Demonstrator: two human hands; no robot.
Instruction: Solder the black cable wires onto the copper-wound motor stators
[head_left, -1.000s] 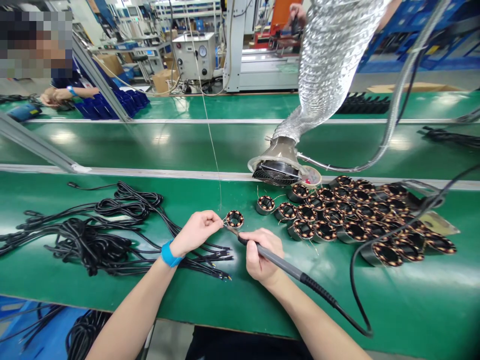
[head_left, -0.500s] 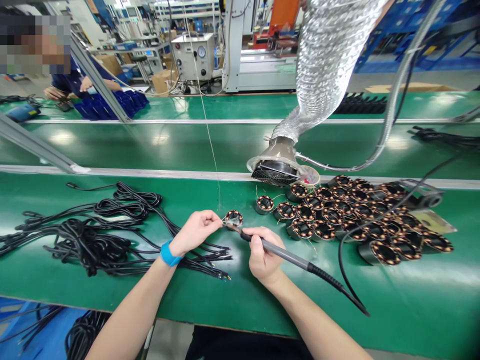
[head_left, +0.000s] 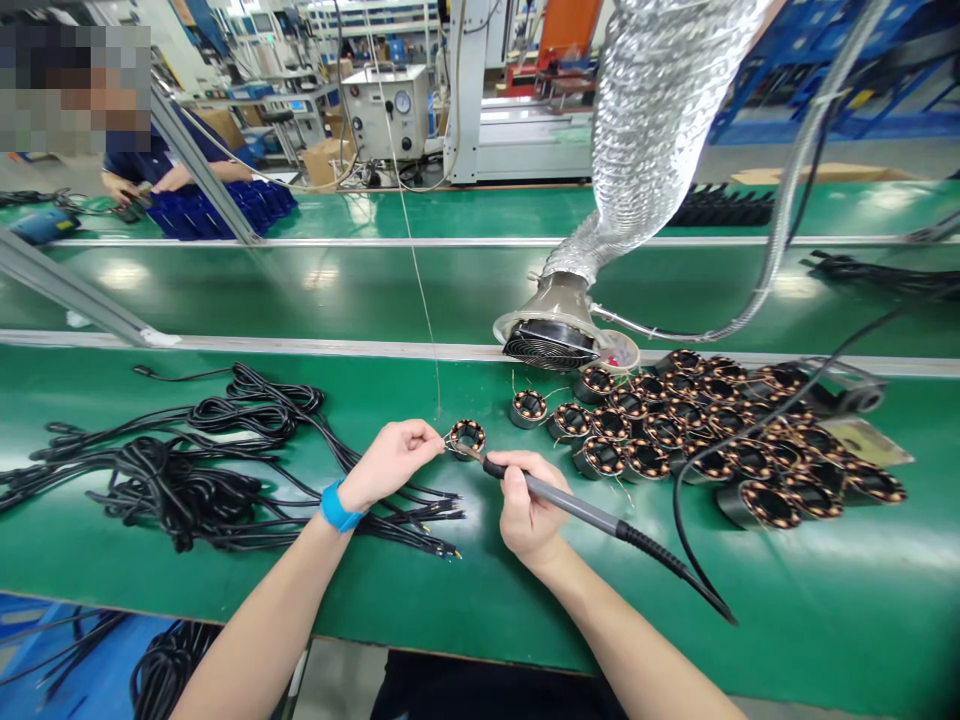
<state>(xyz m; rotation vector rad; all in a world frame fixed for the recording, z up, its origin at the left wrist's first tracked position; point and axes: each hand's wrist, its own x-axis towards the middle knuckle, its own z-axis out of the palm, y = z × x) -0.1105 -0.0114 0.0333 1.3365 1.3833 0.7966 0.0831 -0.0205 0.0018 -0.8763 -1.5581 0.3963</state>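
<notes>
My left hand (head_left: 401, 458), with a blue band at its wrist, pinches thin solder wire (head_left: 422, 285) that hangs from above. Just right of its fingertips a small stator (head_left: 468, 436) with copper windings stands on the green bench. In my right hand (head_left: 531, 505) is a soldering iron (head_left: 574, 507), held like a pen. Its tip points left and lies at the near rim of the stator; whether it touches is too small to tell. A black cord runs from the iron's back end to the right.
Several more stators (head_left: 664, 430) stand grouped at the right. Bundles of black cables (head_left: 172, 490) lie at the left, their stripped ends near my left hand. A fume extractor (head_left: 551, 340) with a silver duct hangs over the bench. Across from me, a person (head_left: 161, 165) works beside blue parts.
Whitish haze over the stator has thinned, so its windings show more clearly. Both my hands stay nearly in place. The person opposite has shifted their hands slightly.
</notes>
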